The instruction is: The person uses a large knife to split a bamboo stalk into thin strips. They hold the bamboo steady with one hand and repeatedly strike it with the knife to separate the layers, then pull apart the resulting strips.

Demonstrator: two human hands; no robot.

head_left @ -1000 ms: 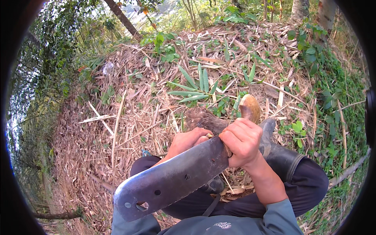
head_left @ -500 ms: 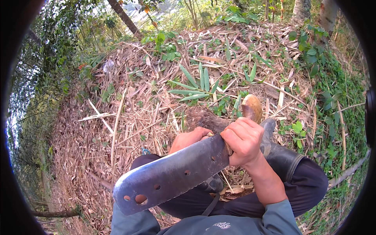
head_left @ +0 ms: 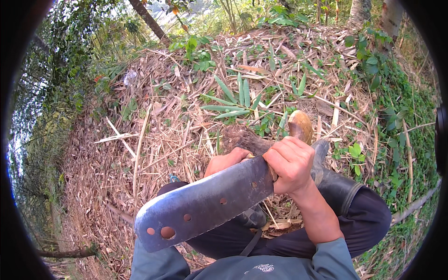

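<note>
My right hand point(head_left: 291, 163) is closed round the wooden handle point(head_left: 300, 126) of a large machete point(head_left: 205, 205), whose rounded pale end sticks out beyond my fist. The broad dark blade slants down to the left across my lap. It has several round holes and a toothed lower edge; its upper edge is bright. Behind that upper edge, close to the handle, my left hand point(head_left: 227, 162) is curled. A small yellowish bit shows at its fingers, but the blade hides most of what they hold, if anything.
A rough brown wood stump point(head_left: 245, 140) stands just beyond my hands. My dark boot point(head_left: 333, 184) and bent knees are close by. Dry leaves and split stalks point(head_left: 140, 149) litter the ground, with a green bamboo sprig point(head_left: 235, 100) ahead. Vines point(head_left: 396, 126) grow at the right.
The blade's far end has risen slightly and its face has turned a little. Both hands keep nearly the same place, the right still gripping the machete.
</note>
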